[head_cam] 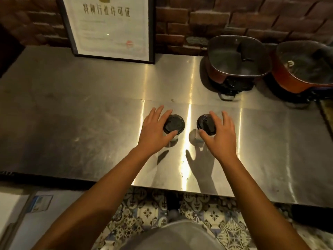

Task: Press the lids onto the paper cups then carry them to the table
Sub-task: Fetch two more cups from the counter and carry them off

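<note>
Stretching across most of the view, the steel counter (pixel 90 123) is the landmark for all that follows. At its back edge stands a brick wall (pixel 252 17), and a framed certificate (pixel 110 27) leans against that wall at the counter's rear left, its foot resting on the steel. Two red-brown pots sit on dark bases at the counter's rear right: the near pot (pixel 236 58) has a squarish rim, and the far pot (pixel 304 65) is cut off by the picture's edge. Below the counter's front edge lies a patterned tile floor (pixel 144 213).

Both bare arms reach over the front edge to the middle of the counter. The left hand (pixel 155 130) is spread open, fingers apart, with its thumb against the side of the left cup (pixel 173 139) and its palm beside the cup's black lid (pixel 174 123). The right hand (pixel 219 134) is likewise spread open, its thumb laid over the near rim of the right lid (pixel 205 124), which sits on the right cup (pixel 197 137) (only a pale sliver of each cup's wall shows under its lid). Neither hand is closed around anything. The two cups stand upright on the counter's middle, near each other but apart, a bright streak of reflected light between them. Shadows of the hands fall on the steel toward the front edge.
</note>
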Available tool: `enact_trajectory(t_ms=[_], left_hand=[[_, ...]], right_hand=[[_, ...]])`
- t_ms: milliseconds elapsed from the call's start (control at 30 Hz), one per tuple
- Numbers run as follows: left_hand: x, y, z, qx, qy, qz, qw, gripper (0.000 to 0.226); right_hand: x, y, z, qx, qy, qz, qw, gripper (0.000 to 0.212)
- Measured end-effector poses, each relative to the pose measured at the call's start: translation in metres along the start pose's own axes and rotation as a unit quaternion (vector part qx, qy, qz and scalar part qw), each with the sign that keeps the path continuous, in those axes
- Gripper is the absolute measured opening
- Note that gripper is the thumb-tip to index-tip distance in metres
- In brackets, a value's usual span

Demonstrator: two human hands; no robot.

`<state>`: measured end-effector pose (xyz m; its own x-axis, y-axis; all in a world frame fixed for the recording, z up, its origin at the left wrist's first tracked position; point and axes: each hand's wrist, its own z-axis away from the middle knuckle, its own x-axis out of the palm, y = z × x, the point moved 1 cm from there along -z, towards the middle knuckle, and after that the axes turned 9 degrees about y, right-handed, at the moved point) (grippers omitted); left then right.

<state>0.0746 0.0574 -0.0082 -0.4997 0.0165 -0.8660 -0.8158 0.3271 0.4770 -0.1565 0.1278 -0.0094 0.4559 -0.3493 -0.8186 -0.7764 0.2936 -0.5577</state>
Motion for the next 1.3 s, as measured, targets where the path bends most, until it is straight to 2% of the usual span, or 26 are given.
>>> enact_trajectory(t_ms=[200,300,367,533,600,800,1067,1300], left_hand=[[0.039,0.01,-0.04,0.008,-0.079,-0.045,0.996,0.088],[0.054,0.01,-0.045,0.001,-0.12,-0.052,0.991,0.086],[0.054,0.008,-0.043,-0.003,-0.118,-0.04,0.992,0.084],[0.038,0.004,-0.04,-0.025,-0.081,-0.015,0.996,0.089],[0.017,-0.004,-0.024,-0.052,-0.048,0.004,0.997,0.091],[-0.053,-0.023,0.03,-0.071,0.052,0.018,0.996,0.079],[-0.152,-0.058,0.152,-0.099,0.198,-0.016,0.975,0.081],[-0.209,-0.088,0.283,-0.144,0.257,-0.051,0.954,0.08]], right_hand=[[0.025,0.016,-0.037,0.007,-0.084,0.024,0.996,0.092],[0.033,0.021,-0.046,0.005,-0.111,-0.001,0.994,0.088],[0.035,0.021,-0.046,-0.005,-0.112,-0.007,0.994,0.084],[0.029,0.007,-0.055,-0.017,-0.093,-0.017,0.995,0.076],[0.028,-0.013,-0.052,-0.054,-0.092,-0.022,0.994,0.074],[0.023,-0.07,-0.031,-0.153,-0.082,-0.046,0.984,0.072],[0.024,-0.174,0.054,-0.282,-0.076,-0.114,0.95,0.071],[0.021,-0.241,0.169,-0.362,-0.116,-0.191,0.905,0.064]])
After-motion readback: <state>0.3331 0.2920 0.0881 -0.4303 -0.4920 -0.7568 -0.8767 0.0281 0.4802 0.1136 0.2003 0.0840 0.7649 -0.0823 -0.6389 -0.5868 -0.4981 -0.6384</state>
